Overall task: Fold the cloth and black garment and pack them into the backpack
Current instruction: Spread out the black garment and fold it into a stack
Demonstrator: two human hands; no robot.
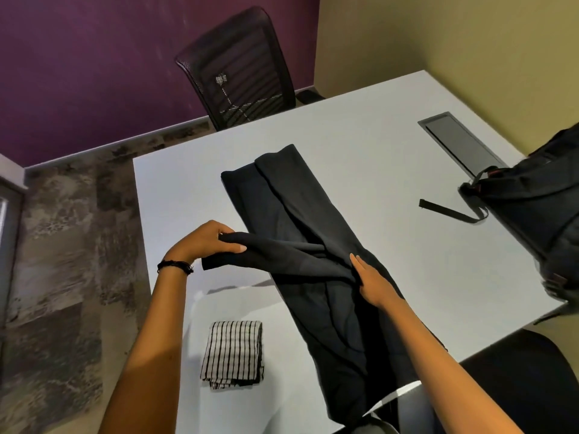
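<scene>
The black garment (300,220) lies lengthwise across the middle of the white table (376,126), its near end hanging over the front edge. My left hand (208,241) pinches a flap of it and holds that flap lifted to the left. My right hand (371,280) presses flat on the garment's right side, fingers together. The striped black-and-white cloth (233,352) rests folded on the table near the front, below my left arm. The black backpack (539,208) stands at the table's right edge, with one strap (451,211) trailing onto the tabletop.
A black mesh office chair (241,70) stands behind the table's far side. A grey cable hatch (460,142) is set into the tabletop near the backpack. A second dark chair seat (526,380) shows at the lower right. Patterned carpet lies to the left.
</scene>
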